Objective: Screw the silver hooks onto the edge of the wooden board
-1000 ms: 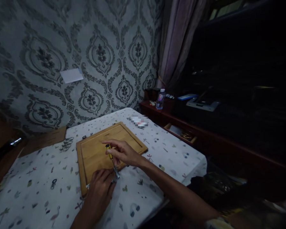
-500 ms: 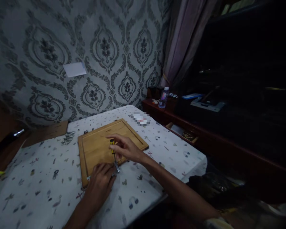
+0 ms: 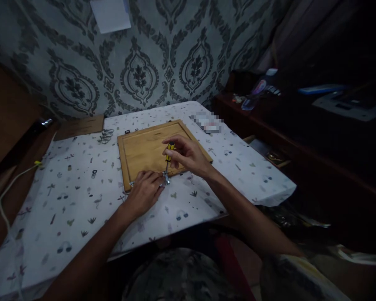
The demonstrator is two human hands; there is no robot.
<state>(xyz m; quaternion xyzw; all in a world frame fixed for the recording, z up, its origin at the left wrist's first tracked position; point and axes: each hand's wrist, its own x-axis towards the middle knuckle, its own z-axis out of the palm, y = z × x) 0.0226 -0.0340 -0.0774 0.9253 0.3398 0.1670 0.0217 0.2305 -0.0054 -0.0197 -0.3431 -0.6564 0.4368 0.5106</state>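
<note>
A wooden cabinet door [image 3: 140, 146] with a raised border lies flat on the cloth-covered table. On its near edge sits a metal hinge [image 3: 166, 179]. My left hand [image 3: 145, 190] rests over that edge, fingers on the wood, thumb and fingertips closed around the hinge. My right hand [image 3: 190, 154] grasps the yellow-and-black handle of a screwdriver [image 3: 170, 152] between thumb and fingers. The screwdriver stands nearly upright, its shaft reaching down to the hinge; the contact at its tip is too small to make out. Another metal piece [image 3: 131, 184] shows at the door's near left corner.
Several metal parts [image 3: 105, 136] lie left of the door, beside a brown cardboard sheet [image 3: 79, 126]. A pixelated item [image 3: 207, 122] is at the back right. A bottle [image 3: 257, 88] stands on dark furniture beyond an open drawer [image 3: 271, 154]. A white cable [image 3: 4, 213] runs along the left.
The view has tilted down and turned left, so the table sits higher and further right. Both hands stay at the hinge; the screwdriver is still in my right hand.
</note>
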